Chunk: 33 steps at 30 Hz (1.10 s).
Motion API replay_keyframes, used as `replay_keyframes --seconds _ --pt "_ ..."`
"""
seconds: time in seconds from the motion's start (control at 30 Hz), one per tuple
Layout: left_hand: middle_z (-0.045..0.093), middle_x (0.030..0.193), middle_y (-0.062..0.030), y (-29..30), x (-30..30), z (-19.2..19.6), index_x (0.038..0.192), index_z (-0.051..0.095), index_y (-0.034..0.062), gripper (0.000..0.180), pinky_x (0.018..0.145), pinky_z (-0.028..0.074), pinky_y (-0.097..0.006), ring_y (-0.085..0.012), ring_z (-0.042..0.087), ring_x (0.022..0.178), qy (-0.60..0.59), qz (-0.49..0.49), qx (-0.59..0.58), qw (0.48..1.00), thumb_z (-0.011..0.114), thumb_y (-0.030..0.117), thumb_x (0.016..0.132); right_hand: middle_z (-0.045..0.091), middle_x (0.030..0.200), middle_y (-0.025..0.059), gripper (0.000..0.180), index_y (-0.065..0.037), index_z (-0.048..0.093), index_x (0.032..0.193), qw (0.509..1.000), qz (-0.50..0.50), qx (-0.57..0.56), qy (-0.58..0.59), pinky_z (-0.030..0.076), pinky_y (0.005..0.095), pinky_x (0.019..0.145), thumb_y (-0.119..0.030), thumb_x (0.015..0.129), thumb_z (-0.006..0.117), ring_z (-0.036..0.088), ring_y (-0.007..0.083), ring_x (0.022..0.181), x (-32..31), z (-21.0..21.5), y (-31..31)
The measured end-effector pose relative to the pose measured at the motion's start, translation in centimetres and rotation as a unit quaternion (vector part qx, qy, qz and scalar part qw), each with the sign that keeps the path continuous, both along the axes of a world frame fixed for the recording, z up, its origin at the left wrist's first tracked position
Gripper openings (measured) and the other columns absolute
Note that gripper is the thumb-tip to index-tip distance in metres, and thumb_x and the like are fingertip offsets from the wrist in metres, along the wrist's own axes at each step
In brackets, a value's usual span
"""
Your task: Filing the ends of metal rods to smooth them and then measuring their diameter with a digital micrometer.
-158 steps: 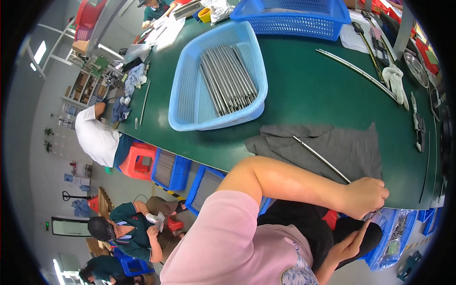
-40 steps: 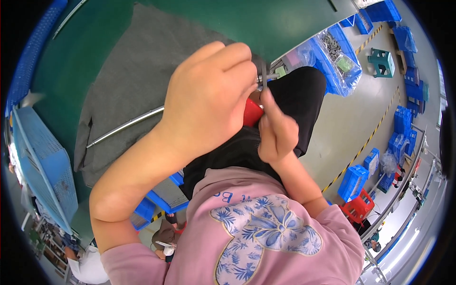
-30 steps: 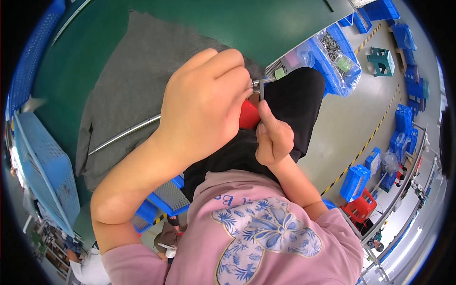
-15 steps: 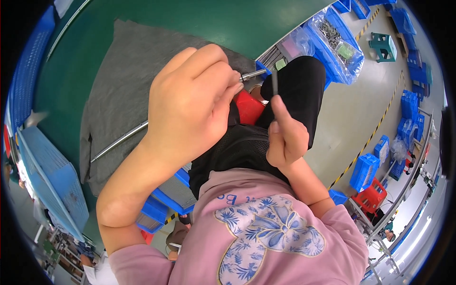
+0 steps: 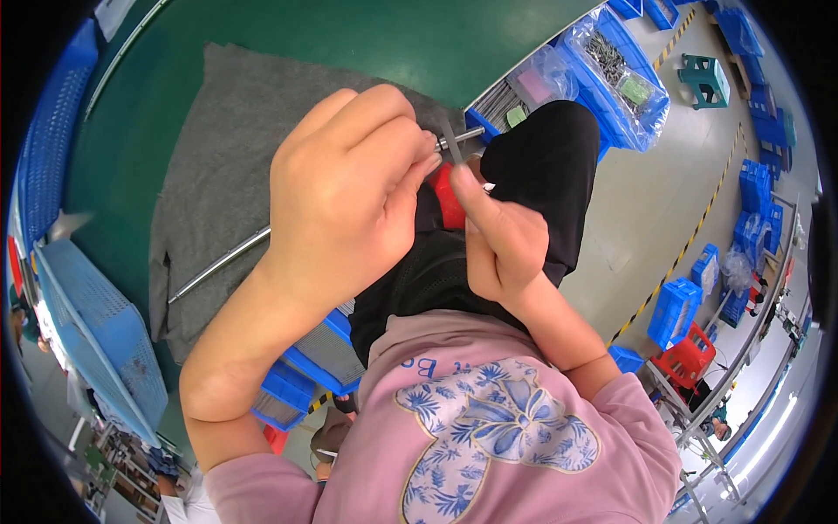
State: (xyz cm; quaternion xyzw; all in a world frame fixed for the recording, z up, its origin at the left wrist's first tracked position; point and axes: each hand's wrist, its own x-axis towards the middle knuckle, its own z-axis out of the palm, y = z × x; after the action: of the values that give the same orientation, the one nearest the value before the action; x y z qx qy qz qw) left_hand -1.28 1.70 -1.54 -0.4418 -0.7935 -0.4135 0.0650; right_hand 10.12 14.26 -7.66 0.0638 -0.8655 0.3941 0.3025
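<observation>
Head view: gripping slim metal rod (image 5: pixel 223 262) in left hand (image 5: pixel 340 175), over grey cloth (image 5: pixel 231 131); pinching thin flat strip (image 5: pixel 452 142) in right hand (image 5: pixel 506 240), perhaps touching rod just beyond left. Might skid off round surface if tilted, nicking left hand.

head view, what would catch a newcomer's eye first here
Probably the left hand in the middle, closed around a long metal rod that slants over a grey cloth on the green table. Just right of it, the right hand holds a thin grey strip that crosses the rod near its right end in this view. Below, a blue floral print stands out on the pink shirt.
</observation>
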Motion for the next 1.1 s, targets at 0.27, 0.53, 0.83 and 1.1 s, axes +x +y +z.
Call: replay_keyframes --seconds 0.27,0.53,0.83,1.1 --pt "0.049 0.063 -0.0071 0.1 0.3 0.3 0.063 0.050 0.0004 0.017 0.047 0.035 -0.029 -0.0217 0.045 0.053 -0.009 -0.008 -0.023 1.000 0.064 -0.008 0.057 0.035 0.045 0.0020 0.054 0.000 0.056 0.109 1.000 0.001 0.006 0.025 0.032 0.0246 0.037 0.009 0.057 0.049 0.036 0.0143 0.034 -0.8 0.1 0.1" --pt "0.048 0.063 -0.0072 0.2 -0.1 -0.1 0.062 0.049 0.0008 0.018 0.046 0.035 -0.030 -0.0223 0.045 0.053 0.020 -0.006 0.003 1.000 0.063 -0.008 0.057 0.037 0.045 0.0036 0.051 0.000 0.056 0.109 0.999 -0.004 -0.052 0.013 0.034 0.0249 0.037 0.011 0.060 0.048 0.038 0.0156 0.034 -1.9 1.4 -0.5" --pt "0.046 0.064 -0.0060 0.1 0.2 -0.3 0.061 0.049 0.0027 0.014 0.048 0.037 -0.033 -0.0248 0.045 0.055 0.017 0.000 -0.005 1.000 0.060 -0.003 0.055 0.046 0.048 0.0057 0.049 -0.001 0.056 0.108 0.995 0.005 -0.079 -0.053 0.039 0.0227 0.042 0.012 0.062 0.048 0.045 0.0159 0.036 -2.0 2.8 -0.4" --pt "0.047 0.065 -0.0052 -0.2 0.2 -0.1 0.064 0.052 0.0030 0.015 0.049 0.038 -0.033 -0.0240 0.047 0.057 0.005 0.004 -0.006 1.000 0.062 -0.003 0.054 0.037 0.045 0.0023 0.051 0.001 0.055 0.110 0.998 0.002 -0.059 0.033 0.032 0.0245 0.037 0.011 0.060 0.049 0.035 0.0151 0.033 -1.9 0.7 -0.7"
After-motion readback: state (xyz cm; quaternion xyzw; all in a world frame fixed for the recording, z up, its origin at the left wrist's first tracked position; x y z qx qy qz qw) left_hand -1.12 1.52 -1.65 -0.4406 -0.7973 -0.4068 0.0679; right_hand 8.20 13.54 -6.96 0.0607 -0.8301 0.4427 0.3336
